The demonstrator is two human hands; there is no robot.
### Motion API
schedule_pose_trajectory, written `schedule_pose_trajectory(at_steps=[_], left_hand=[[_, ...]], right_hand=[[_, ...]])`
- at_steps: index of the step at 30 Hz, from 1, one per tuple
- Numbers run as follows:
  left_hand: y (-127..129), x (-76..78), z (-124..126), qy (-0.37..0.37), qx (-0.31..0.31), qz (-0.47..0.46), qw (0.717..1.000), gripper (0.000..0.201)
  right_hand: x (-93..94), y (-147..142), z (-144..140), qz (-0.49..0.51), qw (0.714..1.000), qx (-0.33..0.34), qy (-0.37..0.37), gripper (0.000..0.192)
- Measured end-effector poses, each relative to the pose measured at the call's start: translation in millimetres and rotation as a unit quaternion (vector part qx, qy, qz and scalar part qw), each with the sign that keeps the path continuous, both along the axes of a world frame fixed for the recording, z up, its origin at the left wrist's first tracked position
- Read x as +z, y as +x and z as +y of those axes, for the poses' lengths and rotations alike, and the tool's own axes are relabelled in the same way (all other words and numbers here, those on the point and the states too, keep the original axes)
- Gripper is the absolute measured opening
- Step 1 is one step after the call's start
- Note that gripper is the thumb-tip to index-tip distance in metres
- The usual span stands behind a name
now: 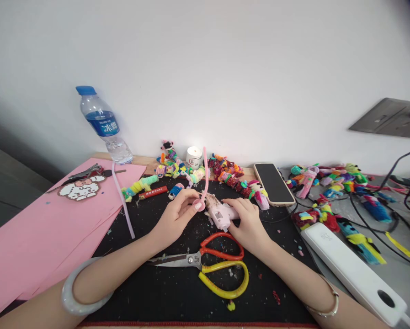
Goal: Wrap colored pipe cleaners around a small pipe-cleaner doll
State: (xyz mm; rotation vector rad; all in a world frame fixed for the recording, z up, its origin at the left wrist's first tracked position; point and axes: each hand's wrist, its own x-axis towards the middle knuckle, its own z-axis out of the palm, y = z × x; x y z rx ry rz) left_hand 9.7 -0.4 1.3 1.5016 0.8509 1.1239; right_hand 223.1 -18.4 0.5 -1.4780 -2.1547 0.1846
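My left hand (180, 212) pinches a pink pipe cleaner (205, 176), coiled flat at its lower end while the rest stands straight up. Beside it, my right hand (247, 221) is closed around the handle of a pale pink hot glue gun (221, 220). Brownish residue marks the gun's front, close to the coil; whether the two touch I cannot tell. Below both hands lie scissors (191, 260) with one red and one yellow handle, blades to the left. A lilac pipe cleaner (123, 201) rests left of my left hand.
A water bottle (103, 123) stands back left by pink paper (71, 228). Colourful pipe-cleaner figures (227, 171) line the back near a white paper cup (194, 157). A phone (274, 183), cables, more figures and a white power strip (354, 274) occupy the right.
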Motion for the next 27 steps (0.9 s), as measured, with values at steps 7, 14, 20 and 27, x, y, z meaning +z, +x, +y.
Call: schedule_pose_trajectory(at_steps=[7,14,20,27], left_hand=[[-2.7,4.3,4.9,0.01,0.052,0.005,0.999,0.013],[-3.0,4.0,6.7,-0.001,0.064,0.012,0.998,0.014],[-0.6,5.9,4.2,0.014,0.039,0.013,0.999,0.011],[-0.8,1.8,4.3,0.01,0.015,-0.006,1.0,0.008]], right_hand=[[-4.1,7.5,7.1,0.153,0.988,-0.005,-0.023,0.023],[3.7,4.0,5.4,0.281,0.956,0.024,-0.076,0.008],[3.6,3.7,2.8,0.299,0.949,0.056,-0.086,0.01],[2.3,2.3,3.8,0.307,0.946,0.054,-0.086,0.011]])
